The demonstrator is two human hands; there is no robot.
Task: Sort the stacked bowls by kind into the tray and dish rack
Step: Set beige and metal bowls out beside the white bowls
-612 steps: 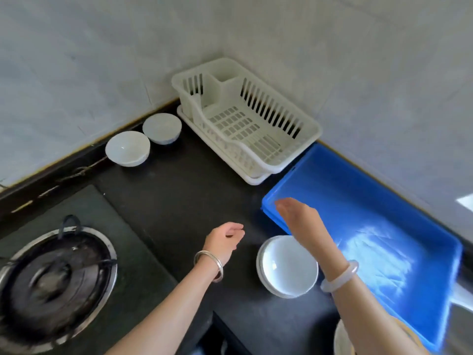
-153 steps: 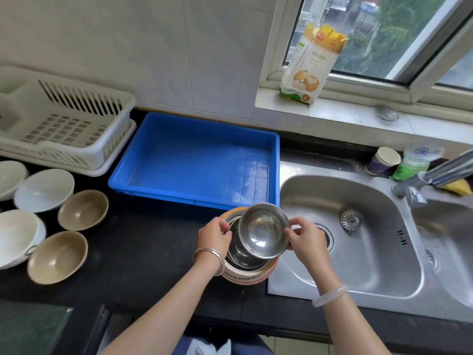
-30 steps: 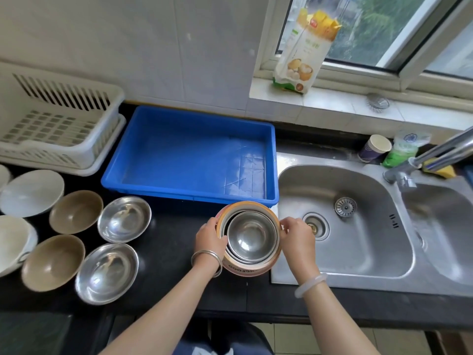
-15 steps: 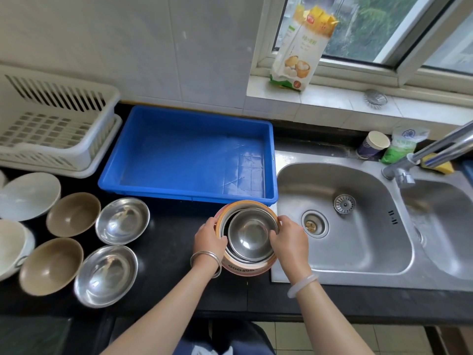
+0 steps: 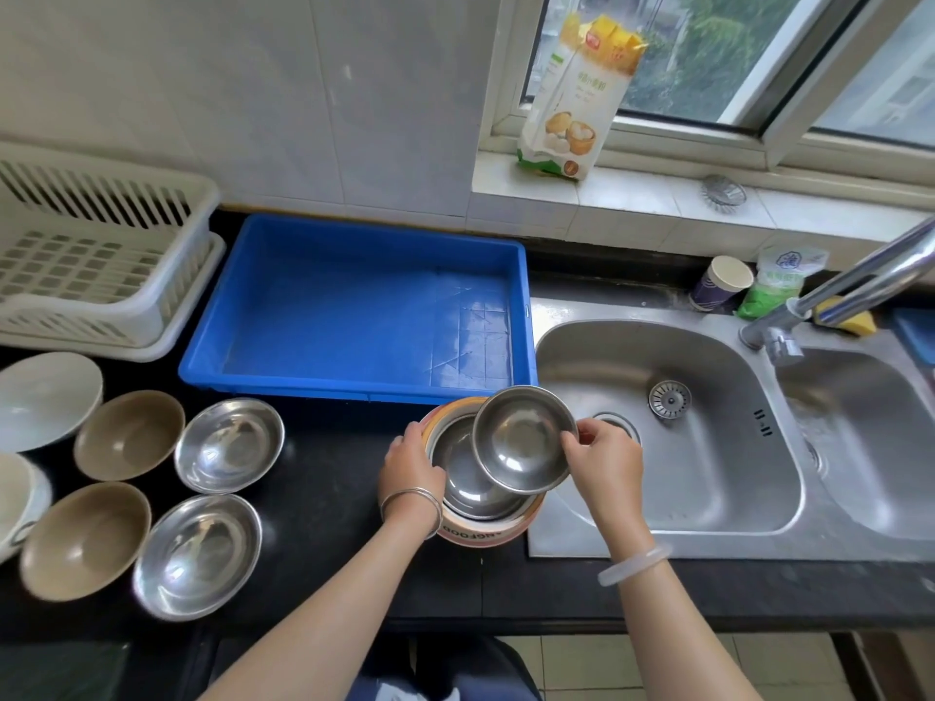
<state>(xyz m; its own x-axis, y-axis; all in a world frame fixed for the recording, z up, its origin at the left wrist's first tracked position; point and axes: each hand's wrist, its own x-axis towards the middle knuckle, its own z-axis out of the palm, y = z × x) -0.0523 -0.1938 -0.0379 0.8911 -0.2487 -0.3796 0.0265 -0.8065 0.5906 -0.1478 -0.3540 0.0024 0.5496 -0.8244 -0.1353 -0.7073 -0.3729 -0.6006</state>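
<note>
My right hand (image 5: 604, 460) pinches the rim of a small steel bowl (image 5: 523, 440), which is tilted and raised above the stack. Another steel bowl (image 5: 463, 480) sits nested inside the orange-rimmed paper bowl (image 5: 473, 536) at the counter's front edge. My left hand (image 5: 410, 465) grips the left side of that stack. The blue tray (image 5: 354, 306) stands just behind with nothing in it. The white dish rack (image 5: 96, 260) is at the far left. Two steel bowls (image 5: 230, 445) (image 5: 197, 556), two brown bowls (image 5: 129, 435) (image 5: 83, 541) and a white bowl (image 5: 45, 399) lie on the counter at the left.
A double steel sink (image 5: 673, 432) lies right of the stack, with a tap (image 5: 855, 290) over it. A paper cup (image 5: 721, 283) and a green bag (image 5: 779, 285) stand behind the sink. A flour bag (image 5: 582, 93) leans on the window sill. Another white bowl (image 5: 17, 503) shows at the left edge.
My right hand has lifted the top steel bowl out of the stack and tilted it up to the right. My left hand still holds the stack.
</note>
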